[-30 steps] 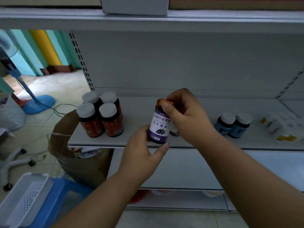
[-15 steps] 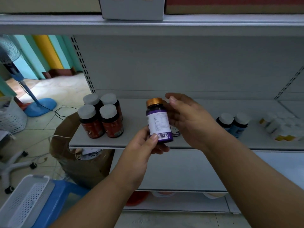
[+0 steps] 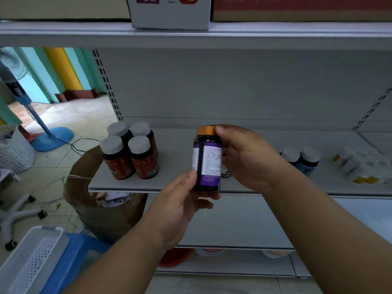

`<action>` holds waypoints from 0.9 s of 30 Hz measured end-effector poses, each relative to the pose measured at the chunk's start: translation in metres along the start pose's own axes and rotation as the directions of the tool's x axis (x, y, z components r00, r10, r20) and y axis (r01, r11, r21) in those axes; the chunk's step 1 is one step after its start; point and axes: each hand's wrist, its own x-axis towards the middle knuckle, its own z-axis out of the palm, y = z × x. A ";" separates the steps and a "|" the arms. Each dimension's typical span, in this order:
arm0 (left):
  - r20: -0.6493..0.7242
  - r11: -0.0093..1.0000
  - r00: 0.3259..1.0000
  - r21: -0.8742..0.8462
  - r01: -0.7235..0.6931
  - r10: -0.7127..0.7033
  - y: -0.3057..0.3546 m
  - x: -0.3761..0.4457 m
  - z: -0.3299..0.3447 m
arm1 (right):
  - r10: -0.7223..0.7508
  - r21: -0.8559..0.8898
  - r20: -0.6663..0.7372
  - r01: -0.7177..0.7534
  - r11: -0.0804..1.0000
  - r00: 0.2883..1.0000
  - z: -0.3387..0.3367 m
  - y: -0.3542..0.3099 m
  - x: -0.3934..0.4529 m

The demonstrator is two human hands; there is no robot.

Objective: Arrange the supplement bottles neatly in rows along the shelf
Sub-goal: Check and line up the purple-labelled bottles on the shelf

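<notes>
A dark bottle with a purple label and gold cap [image 3: 206,162] is held upright in front of the grey shelf [image 3: 182,183]. My left hand [image 3: 182,198] grips its base from below. My right hand [image 3: 244,158] wraps its right side, thumb at the cap. Several red-labelled bottles with grey caps [image 3: 131,151] stand in a block at the shelf's left end. Behind my right hand a small part of another bottle [image 3: 226,171] shows. Two blue-labelled bottles [image 3: 301,160] stand to the right, and white and yellow bottles [image 3: 360,166] farther right.
An upper shelf holds a white box [image 3: 169,11] and a brown carton [image 3: 297,7]. Left of the shelf are a brown sack [image 3: 101,209], a white basket [image 3: 31,259] on a blue stool [image 3: 70,257], and a blue standing fan [image 3: 42,128].
The purple bottle has been lifted slightly and turned, so its back label now faces me instead of the front. My right hand has shifted from the cap top to the bottle's right side.
</notes>
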 end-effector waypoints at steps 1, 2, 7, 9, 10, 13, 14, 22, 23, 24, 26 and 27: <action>0.006 0.997 1.000 -0.070 0.022 -0.021 0.001 -0.001 0.000 | 0.014 0.012 0.012 -0.014 1.000 1.000 -0.002 -0.001 0.000; 0.006 0.994 1.000 -0.104 0.030 -0.030 0.000 -0.001 -0.001 | 0.019 0.011 0.015 -0.019 1.000 1.000 -0.004 -0.002 0.001; -0.020 0.999 1.000 -0.050 0.002 -0.003 -0.003 0.004 0.002 | -0.049 -0.085 -0.064 0.043 0.995 0.997 0.000 -0.003 0.006; -0.026 0.997 1.000 -0.081 0.014 -0.017 -0.002 0.007 0.003 | -0.041 -0.105 -0.070 0.034 0.994 0.997 -0.001 -0.002 0.006; -0.015 0.992 0.999 -0.118 0.039 -0.041 -0.003 0.008 0.003 | -0.025 -0.096 -0.054 0.020 0.995 0.998 -0.002 -0.001 0.006; 0.015 0.969 0.994 -0.225 0.107 -0.107 -0.004 0.009 0.003 | 0.000 -0.074 -0.006 0.000 0.997 1.000 -0.007 0.000 0.005; 0.011 0.966 0.993 -0.231 0.116 -0.117 -0.005 0.009 0.003 | 0.003 -0.070 -0.009 -0.003 0.998 1.000 -0.008 0.000 0.005; -0.022 0.978 0.999 0.208 -0.023 0.028 0.000 0.014 0.001 | -0.098 -0.300 -0.122 0.058 0.952 0.988 -0.005 -0.004 -0.001; -0.025 0.958 0.998 0.285 -0.043 0.052 0.003 0.016 -0.001 | -0.112 -0.342 -0.113 0.067 0.937 0.987 -0.005 -0.005 -0.003; -0.029 0.928 0.996 0.367 -0.065 0.081 0.006 0.018 -0.001 | -0.127 -0.385 -0.093 0.082 0.919 0.987 -0.006 -0.006 -0.006; -0.063 0.818 0.987 0.568 -0.088 0.150 0.012 0.023 -0.004 | -0.181 -0.449 -0.027 0.150 0.881 0.983 -0.006 -0.009 -0.015; -0.073 0.733 0.975 0.671 -0.107 0.208 0.015 0.027 -0.005 | -0.226 -0.473 0.010 0.204 0.857 0.974 -0.005 -0.010 -0.019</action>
